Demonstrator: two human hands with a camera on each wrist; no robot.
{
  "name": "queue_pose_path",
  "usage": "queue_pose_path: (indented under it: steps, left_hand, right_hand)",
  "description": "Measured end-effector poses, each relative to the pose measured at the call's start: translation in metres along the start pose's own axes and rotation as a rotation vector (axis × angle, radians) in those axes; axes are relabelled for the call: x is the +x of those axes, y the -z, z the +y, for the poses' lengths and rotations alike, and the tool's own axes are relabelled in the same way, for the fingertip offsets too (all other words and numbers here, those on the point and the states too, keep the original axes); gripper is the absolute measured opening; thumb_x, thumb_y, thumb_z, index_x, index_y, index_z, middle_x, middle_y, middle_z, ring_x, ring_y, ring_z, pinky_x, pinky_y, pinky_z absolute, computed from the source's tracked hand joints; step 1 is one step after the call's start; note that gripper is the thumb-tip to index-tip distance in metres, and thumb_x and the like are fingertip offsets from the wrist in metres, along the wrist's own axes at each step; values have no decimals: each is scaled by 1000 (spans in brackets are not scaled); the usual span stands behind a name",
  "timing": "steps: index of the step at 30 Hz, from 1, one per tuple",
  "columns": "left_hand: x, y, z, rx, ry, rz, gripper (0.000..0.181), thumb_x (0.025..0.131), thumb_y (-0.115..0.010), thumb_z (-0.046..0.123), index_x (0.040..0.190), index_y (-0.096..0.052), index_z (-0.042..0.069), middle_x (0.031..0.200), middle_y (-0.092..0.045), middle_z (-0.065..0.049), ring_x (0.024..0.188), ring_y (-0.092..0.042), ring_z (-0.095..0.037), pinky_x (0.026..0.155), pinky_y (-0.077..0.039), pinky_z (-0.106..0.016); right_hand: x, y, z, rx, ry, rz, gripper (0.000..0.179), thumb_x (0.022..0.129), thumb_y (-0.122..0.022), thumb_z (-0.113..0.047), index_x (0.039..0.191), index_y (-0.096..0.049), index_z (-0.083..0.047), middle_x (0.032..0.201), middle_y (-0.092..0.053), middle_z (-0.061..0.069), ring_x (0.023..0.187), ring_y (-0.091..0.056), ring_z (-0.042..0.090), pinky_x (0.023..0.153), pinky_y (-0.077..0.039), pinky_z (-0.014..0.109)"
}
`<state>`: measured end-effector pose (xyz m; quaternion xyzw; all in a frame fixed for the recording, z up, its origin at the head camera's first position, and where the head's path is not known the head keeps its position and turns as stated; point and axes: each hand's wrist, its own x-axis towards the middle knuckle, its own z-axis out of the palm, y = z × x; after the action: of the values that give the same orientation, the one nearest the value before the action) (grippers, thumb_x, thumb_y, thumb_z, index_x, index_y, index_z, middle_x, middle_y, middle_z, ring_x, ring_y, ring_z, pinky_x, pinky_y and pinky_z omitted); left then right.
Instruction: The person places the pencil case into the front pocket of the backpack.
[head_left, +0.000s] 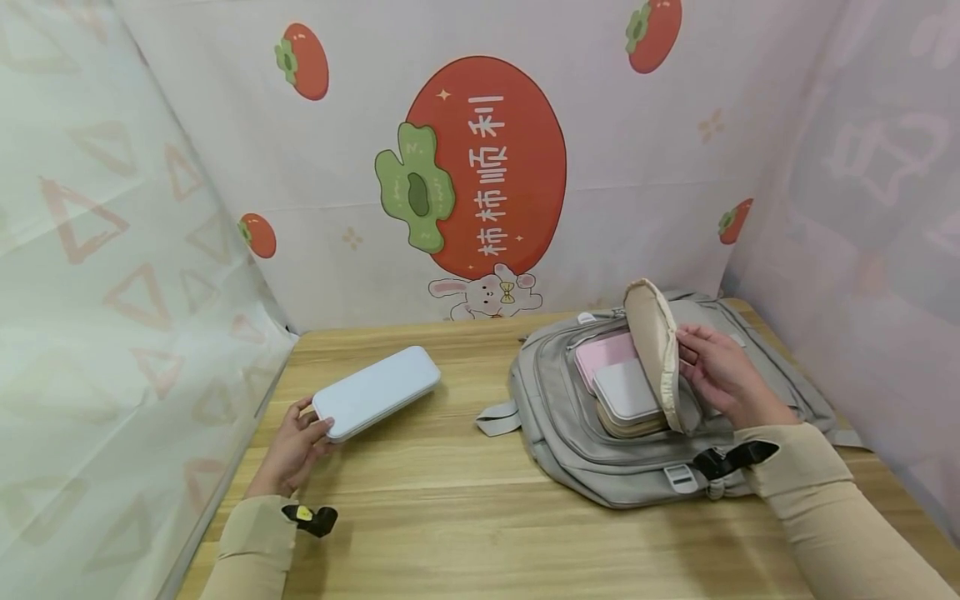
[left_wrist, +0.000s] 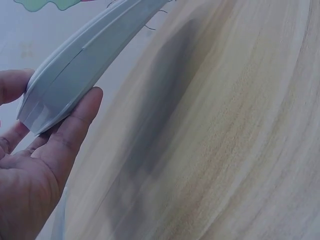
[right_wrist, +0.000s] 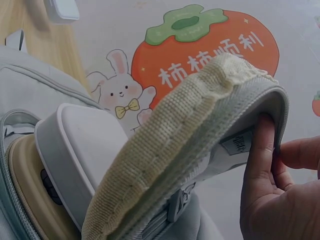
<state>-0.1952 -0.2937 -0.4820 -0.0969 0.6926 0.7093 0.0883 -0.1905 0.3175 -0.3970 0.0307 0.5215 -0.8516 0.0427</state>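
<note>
My left hand (head_left: pixel 295 446) grips one end of a long, pale blue rectangular case (head_left: pixel 377 392), thumb on top and fingers beneath. In the left wrist view the case (left_wrist: pixel 75 70) is held above the wood, its shadow falling on the table. A grey backpack (head_left: pixel 577 475) lies flat at the right. My right hand (head_left: pixel 722 372) pinches the edge of its front pocket flap (head_left: pixel 654 350), holding it raised so the beige lining shows. Inside the pocket sit a pink case (head_left: pixel 602 352), a white case (head_left: pixel 628 390) over it and a tan case (right_wrist: pixel 37 180).
A grey strap (head_left: pixel 498 418) sticks out from the backpack's left side, and a buckle (head_left: pixel 680 478) hangs at its near edge. The wooden table (head_left: pixel 450 517) ends at a printed cloth backdrop (head_left: pixel 337 167) behind, with cloth walls on both sides.
</note>
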Motion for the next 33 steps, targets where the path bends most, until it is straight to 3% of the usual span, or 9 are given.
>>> queue_pose_path:
  steps: [9, 19, 33]
  left_hand:
    - [2, -7, 0, -71, 12, -8, 62, 106, -48, -2, 153, -10, 12, 134, -39, -9, 99, -64, -6, 92, -56, -41]
    - [9, -16, -2, -130, -19, -20, 50, 104, -51, -3, 140, -27, 22, 126, -46, -1, 99, -65, -8, 82, -58, -32]
    - [12, -26, 2, -156, -52, -44, 49, 105, -50, -3, 141, -29, 21, 119, -53, 4, 96, -65, -10, 81, -58, -35]
  right_hand:
    - [0, 0, -2, 4, -14, 1, 25, 110, -47, -5, 91, -63, -10, 86, -67, -2, 80, -65, 7, 68, -54, 22]
    - [1, -1, -1, 3, -1, -5, 26, 110, -46, -4, 91, -63, -9, 87, -66, -2, 81, -64, 7, 70, -54, 22]
    - [2, -1, 0, 1, 0, -5, 26, 110, -45, -4, 93, -63, -9, 88, -67, -1, 82, -65, 8, 70, -55, 22]
